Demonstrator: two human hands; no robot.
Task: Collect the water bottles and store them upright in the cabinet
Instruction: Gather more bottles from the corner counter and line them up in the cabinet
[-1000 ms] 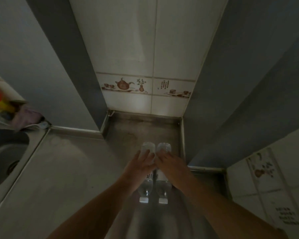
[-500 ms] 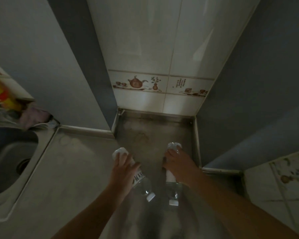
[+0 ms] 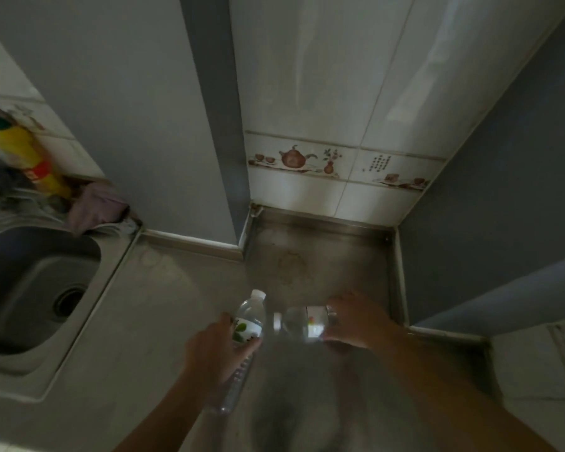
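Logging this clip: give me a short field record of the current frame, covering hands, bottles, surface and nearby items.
left hand: grips a water bottle with green-leaf label, cap pointing away from the person
right hand: grips a second water bottle, lying sideways, cap toward the left
surface: steel counter
sink: at left, set in the counter
behind sink: yellow bottle, purple cloth
cabinet: not identifiable in view

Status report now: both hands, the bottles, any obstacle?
Left hand grips clear plastic water bottle, cap pointing away. Right hand grips second clear bottle, lying sideways. No obstacle seen on steel counter.
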